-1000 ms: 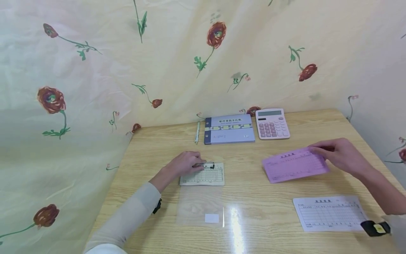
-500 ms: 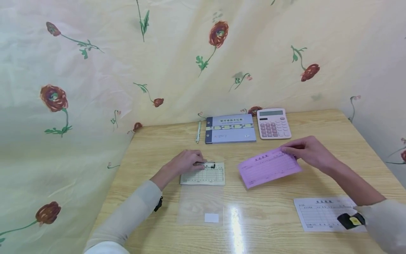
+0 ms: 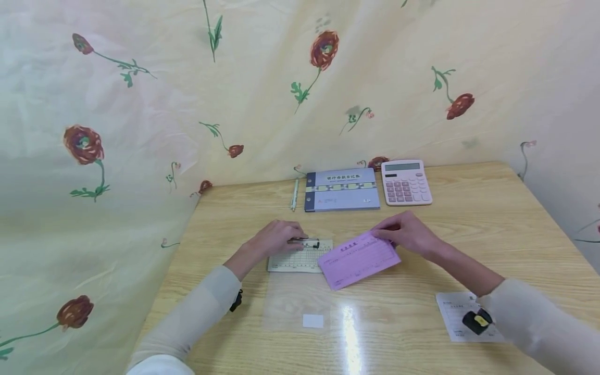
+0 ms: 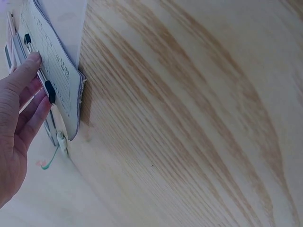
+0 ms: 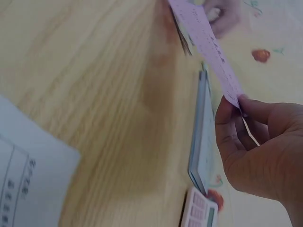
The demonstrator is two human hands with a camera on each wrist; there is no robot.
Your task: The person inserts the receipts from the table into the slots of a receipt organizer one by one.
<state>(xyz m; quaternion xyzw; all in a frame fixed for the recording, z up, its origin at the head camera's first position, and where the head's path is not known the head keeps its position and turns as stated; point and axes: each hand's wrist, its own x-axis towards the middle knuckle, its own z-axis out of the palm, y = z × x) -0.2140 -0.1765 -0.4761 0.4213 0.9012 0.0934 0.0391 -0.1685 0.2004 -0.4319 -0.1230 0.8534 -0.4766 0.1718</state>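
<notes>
A clear clipboard [image 3: 288, 307] lies left of centre, with a stack of ruled white forms [image 3: 304, 260] on its upper half. My left hand [image 3: 281, 237] pinches its wire clip between thumb and fingers. In the left wrist view the black-tipped clip [image 4: 49, 91] shows at the top of the stack, under my thumb. My right hand [image 3: 405, 232] holds a pink printed form [image 3: 358, 263] by its upper right corner, tilted above the table. The form's left corner overlaps the stack's right edge in the head view. Thumb and forefinger pinch the pink form [image 5: 215, 54] in the right wrist view.
A white form [image 3: 457, 312] lies at the right, partly covered by my right sleeve. Along the back of the table are a pen [image 3: 294, 195], a blue account book [image 3: 343, 195] and a pink-and-white calculator [image 3: 406, 182]. A flowered cloth [image 3: 262, 78] hangs behind.
My right hand has carried the pink form leftward from the table's right side to the stack's edge. My left hand stays on the clip. The right sleeve now covers part of the white form.
</notes>
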